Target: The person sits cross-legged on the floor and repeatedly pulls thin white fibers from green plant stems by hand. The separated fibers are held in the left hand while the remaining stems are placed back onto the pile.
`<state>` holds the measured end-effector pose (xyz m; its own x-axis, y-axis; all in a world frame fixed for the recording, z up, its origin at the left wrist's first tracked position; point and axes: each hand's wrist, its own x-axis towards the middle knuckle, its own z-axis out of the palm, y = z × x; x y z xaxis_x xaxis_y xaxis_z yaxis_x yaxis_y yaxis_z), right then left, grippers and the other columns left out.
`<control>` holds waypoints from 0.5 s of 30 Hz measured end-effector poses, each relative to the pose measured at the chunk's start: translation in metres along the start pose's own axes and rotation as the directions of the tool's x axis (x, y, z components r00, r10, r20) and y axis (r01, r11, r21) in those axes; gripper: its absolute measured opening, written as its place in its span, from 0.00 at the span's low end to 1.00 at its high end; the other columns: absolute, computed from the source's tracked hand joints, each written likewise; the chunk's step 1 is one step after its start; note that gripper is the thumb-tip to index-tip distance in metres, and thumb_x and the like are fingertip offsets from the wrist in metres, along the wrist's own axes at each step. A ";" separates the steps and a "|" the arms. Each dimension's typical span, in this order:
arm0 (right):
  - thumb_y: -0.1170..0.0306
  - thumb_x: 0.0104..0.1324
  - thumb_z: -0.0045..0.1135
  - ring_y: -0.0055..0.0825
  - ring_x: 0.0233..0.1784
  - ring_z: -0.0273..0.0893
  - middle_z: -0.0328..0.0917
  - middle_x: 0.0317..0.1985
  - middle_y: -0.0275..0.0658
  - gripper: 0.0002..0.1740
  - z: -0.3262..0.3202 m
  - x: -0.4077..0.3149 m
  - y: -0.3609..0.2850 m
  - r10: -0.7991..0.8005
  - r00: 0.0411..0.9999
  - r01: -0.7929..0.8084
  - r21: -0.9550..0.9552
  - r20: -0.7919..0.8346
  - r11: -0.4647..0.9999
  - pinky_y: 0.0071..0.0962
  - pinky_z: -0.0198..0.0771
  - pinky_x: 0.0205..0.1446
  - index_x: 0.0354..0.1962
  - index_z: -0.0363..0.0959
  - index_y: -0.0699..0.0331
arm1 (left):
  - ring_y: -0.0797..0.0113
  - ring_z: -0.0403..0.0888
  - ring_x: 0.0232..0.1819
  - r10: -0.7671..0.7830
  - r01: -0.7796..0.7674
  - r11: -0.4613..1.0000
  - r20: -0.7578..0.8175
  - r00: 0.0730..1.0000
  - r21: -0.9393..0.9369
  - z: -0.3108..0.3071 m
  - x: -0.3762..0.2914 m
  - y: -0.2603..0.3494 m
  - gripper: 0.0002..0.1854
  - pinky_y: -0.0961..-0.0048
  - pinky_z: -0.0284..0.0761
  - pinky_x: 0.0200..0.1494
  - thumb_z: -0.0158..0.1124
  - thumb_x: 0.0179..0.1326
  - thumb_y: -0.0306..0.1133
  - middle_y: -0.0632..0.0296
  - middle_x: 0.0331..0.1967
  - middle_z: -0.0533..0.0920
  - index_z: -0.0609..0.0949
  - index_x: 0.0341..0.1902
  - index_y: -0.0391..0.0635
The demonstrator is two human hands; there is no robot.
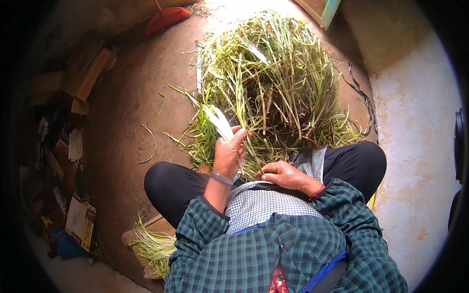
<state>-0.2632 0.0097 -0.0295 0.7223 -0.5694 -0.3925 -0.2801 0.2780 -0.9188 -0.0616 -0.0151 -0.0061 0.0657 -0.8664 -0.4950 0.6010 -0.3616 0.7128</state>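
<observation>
My left hand (229, 151), with a metal watch band at the wrist, holds a small bunch of pale, cleaned stalks (218, 121). The same hand also steadies one long green stalk (240, 104), whose leaves point away from me. Near my lap, the fingertips of my right hand (287, 176) pinch the lower end of this stalk. Just beyond both hands rises a large heap of long green and yellowing stalks (271, 73), their thicker brownish ends towards me. A checked apron (269, 203) covers my lap.
More pale trimmed stalks (155, 245) lie on a board (161, 224) at my lower left. Cardboard boxes (82, 78) and clutter line the left side. A red dustpan (168, 18) stands at the far left. A whitish wall (410, 146) runs along my right, with a dark cord (364, 97) near its foot.
</observation>
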 end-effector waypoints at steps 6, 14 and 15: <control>0.59 0.65 0.59 0.16 0.32 0.73 0.78 0.41 0.37 0.27 -0.016 0.038 -0.025 -0.084 0.944 0.152 0.198 -0.318 0.968 0.19 0.72 0.35 0.54 0.70 0.71 | 0.83 0.64 0.15 -0.037 0.037 0.999 0.022 0.999 0.004 -0.002 -0.005 -0.006 0.15 0.84 0.59 0.17 0.64 0.63 0.29 0.65 0.28 0.80 0.75 0.50 0.39; 0.67 0.66 0.58 0.09 0.24 0.68 0.76 0.26 0.26 0.08 -0.008 0.075 -0.043 0.039 0.897 0.231 0.540 -0.441 0.809 0.11 0.64 0.26 0.37 0.78 0.63 | 0.83 0.64 0.16 -0.044 0.046 0.998 0.043 0.998 -0.050 -0.010 -0.005 -0.011 0.13 0.84 0.58 0.17 0.63 0.64 0.29 0.69 0.25 0.76 0.75 0.50 0.39; 0.67 0.66 0.59 0.09 0.24 0.68 0.76 0.26 0.26 0.08 -0.007 0.077 -0.042 0.015 0.893 0.266 0.555 -0.449 0.789 0.11 0.64 0.25 0.37 0.78 0.63 | 0.83 0.64 0.16 -0.047 0.047 0.998 0.004 0.999 -0.050 -0.009 -0.005 -0.012 0.14 0.84 0.58 0.17 0.63 0.64 0.29 0.69 0.25 0.76 0.75 0.50 0.39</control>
<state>-0.2005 -0.0509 -0.0217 0.3574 -0.8519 -0.3828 0.3216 0.4971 -0.8059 -0.0613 -0.0035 -0.0166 0.0346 -0.8499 -0.5259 0.6428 -0.3840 0.6628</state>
